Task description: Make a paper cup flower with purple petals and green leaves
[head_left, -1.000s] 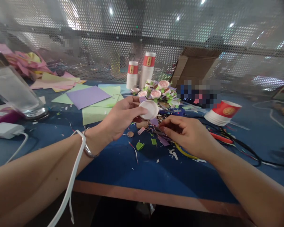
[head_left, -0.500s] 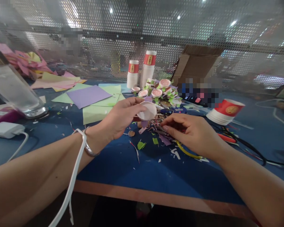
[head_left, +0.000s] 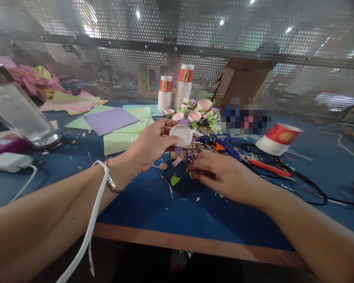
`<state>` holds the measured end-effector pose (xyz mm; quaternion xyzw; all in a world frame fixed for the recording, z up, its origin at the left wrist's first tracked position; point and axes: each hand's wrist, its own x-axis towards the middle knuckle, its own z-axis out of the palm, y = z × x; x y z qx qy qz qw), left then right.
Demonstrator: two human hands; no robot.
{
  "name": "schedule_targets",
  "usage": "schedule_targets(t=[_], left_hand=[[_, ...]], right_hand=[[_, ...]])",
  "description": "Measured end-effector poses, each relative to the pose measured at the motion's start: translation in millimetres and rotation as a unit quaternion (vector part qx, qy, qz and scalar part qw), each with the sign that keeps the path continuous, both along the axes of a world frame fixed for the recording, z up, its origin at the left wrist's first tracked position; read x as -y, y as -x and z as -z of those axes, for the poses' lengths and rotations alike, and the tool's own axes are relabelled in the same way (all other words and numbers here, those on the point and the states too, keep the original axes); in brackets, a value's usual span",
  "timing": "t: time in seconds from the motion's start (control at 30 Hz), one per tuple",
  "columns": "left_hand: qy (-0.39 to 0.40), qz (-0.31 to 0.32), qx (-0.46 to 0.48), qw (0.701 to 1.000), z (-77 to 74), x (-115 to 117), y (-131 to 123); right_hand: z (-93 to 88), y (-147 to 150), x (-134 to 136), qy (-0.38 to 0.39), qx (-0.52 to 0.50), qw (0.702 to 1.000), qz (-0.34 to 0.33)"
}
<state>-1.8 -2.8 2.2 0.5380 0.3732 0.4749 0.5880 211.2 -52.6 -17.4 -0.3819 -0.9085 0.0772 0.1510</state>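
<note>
My left hand pinches a shallow white cut-off paper cup base by its rim, its hollow side facing me. A purple paper tab hangs below that piece. Lower and to the right, my right hand reaches over the table with thumb and forefinger apart. Between those fingertips a small green paper piece shows, partly covered, and it seems to lie on the table. Another folded green scrap rests just left of it. Beyond the right hand lies a blue glue gun.
Finished-looking paper pieces are heaped behind my hands, with stacked paper cups beyond. Coloured sheets and a glass bottle are at left. At right are a tilted red-and-white cup, an orange-red handled tool and black cable.
My right hand has moved left and toward me, from the scrap pile to the small green piece, uncovering the glue gun. The left hand keeps its hold on the cup base.
</note>
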Motion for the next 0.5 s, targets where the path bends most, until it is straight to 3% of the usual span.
schedule_targets(t=[0.27, 0.5], left_hand=[[0.006, 0.013, 0.003, 1.0, 1.4, 0.0, 0.0], [0.016, 0.0, -0.001, 1.0, 3.0, -0.4, -2.1]], right_hand=[[-2.1, 4.3, 0.1, -0.013, -0.027, 0.999, 0.01], [-6.0, 5.7, 2.4, 0.042, -0.035, 0.996, 0.069]])
